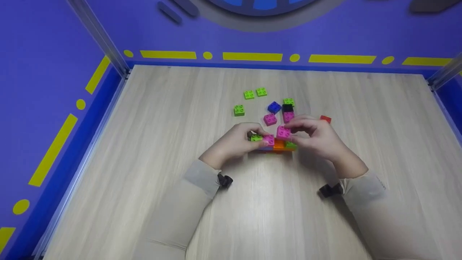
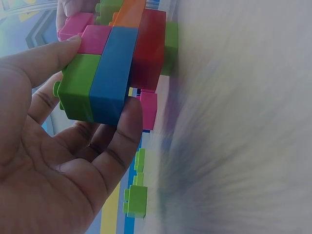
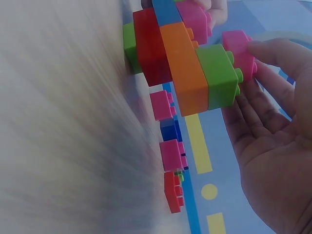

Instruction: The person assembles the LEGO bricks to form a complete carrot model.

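Observation:
My left hand (image 1: 236,143) grips the left end of a stack of toy building blocks. The upper layer has a green block (image 2: 80,87) and a pink block (image 2: 95,40) on the left, and another green block (image 3: 219,75) on the right. Beneath them run a blue block (image 2: 114,75) and an orange block (image 3: 185,70); lower still are a red block (image 2: 149,51) and a green block (image 2: 170,48). My right hand (image 1: 319,139) pinches a loose pink block (image 1: 283,132) just above the orange one. Whether this pink block touches the stack, I cannot tell.
Beyond the hands on the wooden table (image 1: 173,108) lie several green blocks (image 1: 239,110), a dark blue block (image 1: 274,107), a pink block (image 1: 270,119), and a black block (image 1: 287,108) beside another pink one. A red block (image 1: 325,118) is partly hidden behind my right hand.

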### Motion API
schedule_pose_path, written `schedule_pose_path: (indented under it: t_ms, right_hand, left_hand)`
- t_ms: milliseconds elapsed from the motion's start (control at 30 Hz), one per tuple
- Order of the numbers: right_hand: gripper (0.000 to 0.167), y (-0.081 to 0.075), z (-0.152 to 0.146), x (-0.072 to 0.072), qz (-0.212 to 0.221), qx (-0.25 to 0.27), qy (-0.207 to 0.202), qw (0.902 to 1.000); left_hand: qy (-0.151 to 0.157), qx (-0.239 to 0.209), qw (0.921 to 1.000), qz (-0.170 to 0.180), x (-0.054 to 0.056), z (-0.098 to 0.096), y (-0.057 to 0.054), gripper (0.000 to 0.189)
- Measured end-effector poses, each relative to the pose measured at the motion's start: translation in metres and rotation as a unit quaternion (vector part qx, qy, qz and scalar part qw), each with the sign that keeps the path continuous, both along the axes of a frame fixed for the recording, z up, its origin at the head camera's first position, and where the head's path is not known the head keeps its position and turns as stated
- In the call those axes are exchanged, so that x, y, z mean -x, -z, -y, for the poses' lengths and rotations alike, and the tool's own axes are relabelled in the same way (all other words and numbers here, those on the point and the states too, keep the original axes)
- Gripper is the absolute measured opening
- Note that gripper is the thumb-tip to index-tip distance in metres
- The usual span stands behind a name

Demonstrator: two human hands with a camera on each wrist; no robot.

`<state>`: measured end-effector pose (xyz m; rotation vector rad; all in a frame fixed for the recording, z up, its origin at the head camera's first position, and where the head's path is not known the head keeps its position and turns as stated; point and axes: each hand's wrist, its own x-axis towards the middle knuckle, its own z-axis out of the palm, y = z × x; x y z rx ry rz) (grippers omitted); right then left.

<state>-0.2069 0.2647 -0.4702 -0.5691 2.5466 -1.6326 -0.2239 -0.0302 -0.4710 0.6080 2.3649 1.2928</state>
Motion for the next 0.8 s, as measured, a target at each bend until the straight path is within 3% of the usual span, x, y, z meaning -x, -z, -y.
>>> schedule_pose_path:
  t_ms: [233, 800]
  right_hand:
    - [0.028, 0.0044, 0.0037, -0.0004, -0.014, -0.007, -0.018, 0.9997]
    - [0.028, 0.0023, 0.0039, -0.0026, 0.007, -0.059, -0.023, 0.998]
  left_hand:
    - [-0.001, -0.002, 1.0, 0.003, 0.0006, 0.0, 0.0006, 0.019]
    - [0.002, -0.003, 1.0, 0.002, 0.0011, 0.0001, 0.0004, 0.021]
